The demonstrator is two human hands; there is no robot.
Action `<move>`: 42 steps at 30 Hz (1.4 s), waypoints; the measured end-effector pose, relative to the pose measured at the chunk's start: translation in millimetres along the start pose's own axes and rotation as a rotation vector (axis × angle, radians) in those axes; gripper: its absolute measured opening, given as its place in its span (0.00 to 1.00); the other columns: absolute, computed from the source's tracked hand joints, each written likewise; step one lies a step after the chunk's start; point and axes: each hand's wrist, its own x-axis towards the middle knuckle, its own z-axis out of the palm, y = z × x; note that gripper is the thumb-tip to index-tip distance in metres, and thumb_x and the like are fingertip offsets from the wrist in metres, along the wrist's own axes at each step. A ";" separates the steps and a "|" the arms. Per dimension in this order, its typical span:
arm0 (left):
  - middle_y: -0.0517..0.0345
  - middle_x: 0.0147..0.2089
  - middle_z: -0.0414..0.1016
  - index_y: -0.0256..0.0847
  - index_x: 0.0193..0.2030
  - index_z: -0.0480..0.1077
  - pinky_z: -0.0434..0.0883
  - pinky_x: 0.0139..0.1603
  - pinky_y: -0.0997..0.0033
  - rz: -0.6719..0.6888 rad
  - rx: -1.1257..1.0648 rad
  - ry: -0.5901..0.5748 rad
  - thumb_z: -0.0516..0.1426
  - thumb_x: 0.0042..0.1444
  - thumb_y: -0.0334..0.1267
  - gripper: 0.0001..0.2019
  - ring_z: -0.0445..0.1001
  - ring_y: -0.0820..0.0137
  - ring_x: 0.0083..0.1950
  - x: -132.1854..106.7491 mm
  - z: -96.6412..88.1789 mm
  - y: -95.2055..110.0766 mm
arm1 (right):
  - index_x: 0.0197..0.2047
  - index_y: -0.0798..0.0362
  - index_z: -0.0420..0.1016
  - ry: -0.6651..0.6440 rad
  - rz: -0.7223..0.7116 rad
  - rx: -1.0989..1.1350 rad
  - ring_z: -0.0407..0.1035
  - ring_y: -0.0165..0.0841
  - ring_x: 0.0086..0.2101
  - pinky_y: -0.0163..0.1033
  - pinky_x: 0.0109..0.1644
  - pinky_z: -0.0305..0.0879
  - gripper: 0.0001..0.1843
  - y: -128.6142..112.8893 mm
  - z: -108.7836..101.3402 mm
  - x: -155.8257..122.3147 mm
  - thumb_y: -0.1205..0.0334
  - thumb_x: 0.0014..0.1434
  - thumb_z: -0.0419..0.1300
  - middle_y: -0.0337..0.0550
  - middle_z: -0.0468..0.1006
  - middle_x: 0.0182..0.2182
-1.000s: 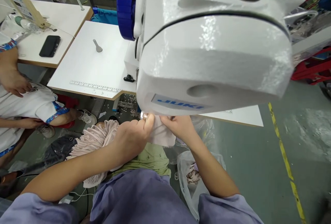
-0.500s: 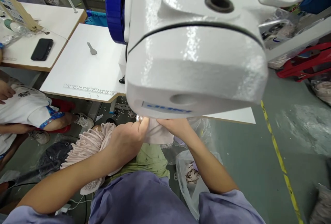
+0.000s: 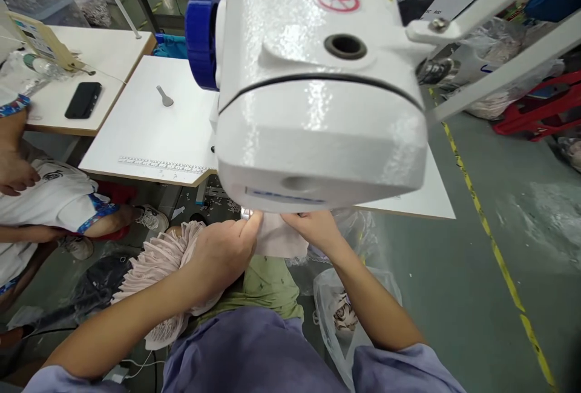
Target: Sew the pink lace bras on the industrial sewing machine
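Note:
Just under the front of the white sewing machine head, both hands are on a pale pink fabric piece that hangs down between them. My left hand is closed, with thumb and finger pressed together at the fabric's left edge, beside a small shiny metal part. My right hand grips the fabric's upper right side; its fingertips are partly hidden under the machine head. The needle area is out of sight behind the head. A bundle of gathered pale pink pieces hangs below my left forearm.
A blue handwheel juts from the machine's left. On the white table lie a clear ruler and a small grey tool. A plastic bag of scraps stands below my right arm. A co-worker's hand shows at left.
The view has shifted, so more of the machine's top shows. Both hands stay at the fabric under the machine head, with little visible movement. The co-worker's arm at left has come further into view.

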 end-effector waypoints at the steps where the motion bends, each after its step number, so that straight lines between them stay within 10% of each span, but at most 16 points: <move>1: 0.63 0.24 0.72 0.33 0.56 0.67 0.53 0.22 0.64 -0.005 -0.002 0.007 0.49 0.66 0.29 0.14 0.71 0.67 0.23 -1.1 0.5 -1.1 | 0.32 0.50 0.73 -0.002 0.010 0.012 0.70 0.36 0.39 0.38 0.40 0.68 0.03 1.0 1.0 -0.9 0.65 0.57 0.59 0.42 0.76 0.36; 11: 0.63 0.27 0.76 0.39 0.60 0.64 0.54 0.24 0.64 -0.039 -0.077 0.016 0.46 0.70 0.35 0.15 0.74 0.67 0.26 -8.2 5.9 -6.2 | 0.43 0.49 0.76 0.045 0.094 0.130 0.72 0.37 0.41 0.43 0.43 0.71 0.10 12.2 5.3 -12.6 0.56 0.59 0.63 0.48 0.75 0.50; 18: 0.59 0.34 0.77 0.41 0.49 0.66 0.62 0.28 0.71 -0.398 -0.433 0.020 0.52 0.69 0.48 0.13 0.74 0.69 0.31 -21.7 6.7 -10.1 | 0.60 0.48 0.68 0.068 0.080 0.100 0.70 0.33 0.32 0.40 0.37 0.69 0.26 20.6 13.1 -20.7 0.49 0.61 0.64 0.45 0.76 0.42; 23: 0.55 0.41 0.75 0.41 0.44 0.68 0.68 0.36 0.72 -0.616 -0.863 -0.076 0.52 0.67 0.55 0.17 0.75 0.66 0.41 -21.2 1.6 -19.8 | 0.39 0.50 0.75 0.050 0.011 -0.040 0.68 0.33 0.31 0.37 0.36 0.62 0.15 24.9 14.7 -29.9 0.47 0.66 0.57 0.41 0.76 0.30; 29: 0.54 0.45 0.79 0.40 0.47 0.77 0.66 0.37 0.72 -0.461 -1.222 -0.492 0.54 0.64 0.57 0.22 0.74 0.65 0.41 -27.8 -5.0 -30.3 | 0.27 0.52 0.69 -0.136 0.016 0.087 0.62 0.27 0.24 0.34 0.29 0.55 0.21 -31.4 24.7 -77.3 0.50 0.69 0.55 0.35 0.67 0.21; 33: 0.57 0.33 0.76 0.37 0.37 0.76 0.65 0.33 0.74 -0.519 -1.443 -0.407 0.56 0.64 0.55 0.21 0.70 0.70 0.32 -54.4 -20.4 -32.1 | 0.30 0.51 0.71 -0.253 -0.037 0.266 0.64 0.28 0.26 0.34 0.31 0.59 0.21 -63.4 55.2 -98.3 0.48 0.70 0.53 0.36 0.68 0.23; 38: 0.55 0.33 0.76 0.36 0.38 0.78 0.67 0.32 0.73 -0.652 -1.252 -0.227 0.55 0.64 0.53 0.21 0.71 0.68 0.33 -95.1 -48.6 -47.4 | 0.59 0.49 0.71 -0.252 0.064 0.577 0.69 0.44 0.53 0.47 0.56 0.69 0.39 -64.6 127.4 -83.6 0.30 0.54 0.63 0.51 0.73 0.54; 42: 0.55 0.35 0.78 0.38 0.38 0.77 0.68 0.36 0.72 -0.626 -0.995 -0.231 0.54 0.65 0.49 0.17 0.73 0.67 0.36 -114.9 -41.1 -52.6 | 0.50 0.47 0.71 -0.056 0.477 0.963 0.72 0.33 0.35 0.40 0.42 0.73 0.25 -55.3 166.1 -78.0 0.39 0.57 0.64 0.41 0.76 0.38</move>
